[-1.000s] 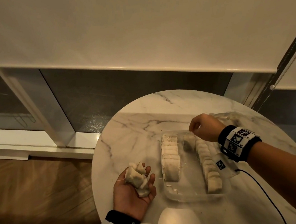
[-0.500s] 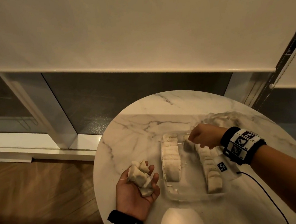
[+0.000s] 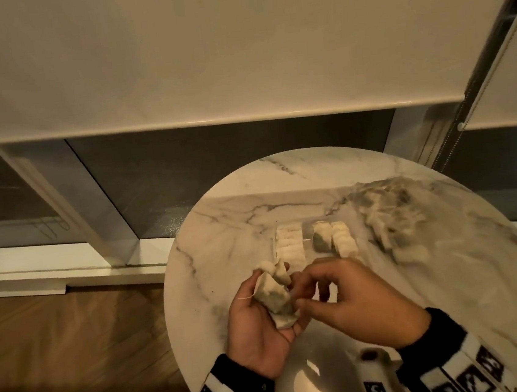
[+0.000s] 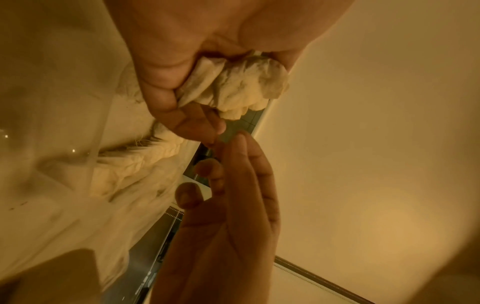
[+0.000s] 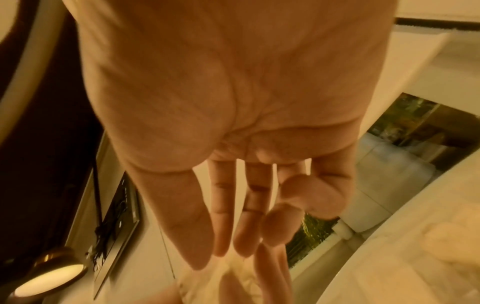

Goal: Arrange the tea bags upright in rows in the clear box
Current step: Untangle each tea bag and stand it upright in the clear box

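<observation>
Reaching across, the right hand (image 3: 353, 294), fingers loose and empty, nears the tea bags (image 3: 275, 296) cupped in the left hand (image 3: 257, 320) above the bench (image 3: 222, 231). Pinch just 1 bag by its top edge, keeping it vertical for the clear box (image 3: 306, 241) beyond.

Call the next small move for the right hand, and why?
Probably pinch one bag from the crumpled off-white paper tea bags cupped in the left hand. The right hand is empty, fingers loosely extended with tips right at that bunch, and the rows in the clear plastic box on the round white marble table look unfinished.
</observation>
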Demonstrator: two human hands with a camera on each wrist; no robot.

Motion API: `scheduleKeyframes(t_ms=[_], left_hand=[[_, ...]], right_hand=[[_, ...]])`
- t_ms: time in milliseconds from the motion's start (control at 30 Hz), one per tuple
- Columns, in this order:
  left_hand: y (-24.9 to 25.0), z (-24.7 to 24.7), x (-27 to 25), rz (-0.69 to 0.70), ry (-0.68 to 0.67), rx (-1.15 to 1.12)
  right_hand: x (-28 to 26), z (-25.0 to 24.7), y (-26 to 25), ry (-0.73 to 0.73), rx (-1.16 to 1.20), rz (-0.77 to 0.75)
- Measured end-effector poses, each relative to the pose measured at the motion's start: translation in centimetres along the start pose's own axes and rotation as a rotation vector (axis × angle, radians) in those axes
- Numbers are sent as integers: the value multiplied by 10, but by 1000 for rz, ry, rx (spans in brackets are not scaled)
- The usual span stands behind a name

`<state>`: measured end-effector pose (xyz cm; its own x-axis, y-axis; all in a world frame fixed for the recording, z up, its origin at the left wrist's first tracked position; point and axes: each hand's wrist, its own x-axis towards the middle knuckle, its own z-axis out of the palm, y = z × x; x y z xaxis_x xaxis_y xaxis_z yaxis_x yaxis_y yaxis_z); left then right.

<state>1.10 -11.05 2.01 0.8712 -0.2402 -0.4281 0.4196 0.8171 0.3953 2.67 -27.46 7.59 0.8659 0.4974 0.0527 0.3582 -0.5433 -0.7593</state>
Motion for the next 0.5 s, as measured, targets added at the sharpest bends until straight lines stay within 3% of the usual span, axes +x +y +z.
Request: scheduleKeyframes(t_ms=[133, 233, 333, 500], left_hand=[[-5, 3, 2, 27, 20, 9], [-10, 6, 1, 9, 15, -2], [-15, 9, -1, -20, 17, 12], [-28, 11, -6, -52, 6, 80]], right_hand=[[-15, 9, 8, 7, -155, -27], [-20, 16, 12, 139, -237, 2], [-20, 19, 12, 270, -179, 20], [-18, 22, 7, 270, -159, -76]])
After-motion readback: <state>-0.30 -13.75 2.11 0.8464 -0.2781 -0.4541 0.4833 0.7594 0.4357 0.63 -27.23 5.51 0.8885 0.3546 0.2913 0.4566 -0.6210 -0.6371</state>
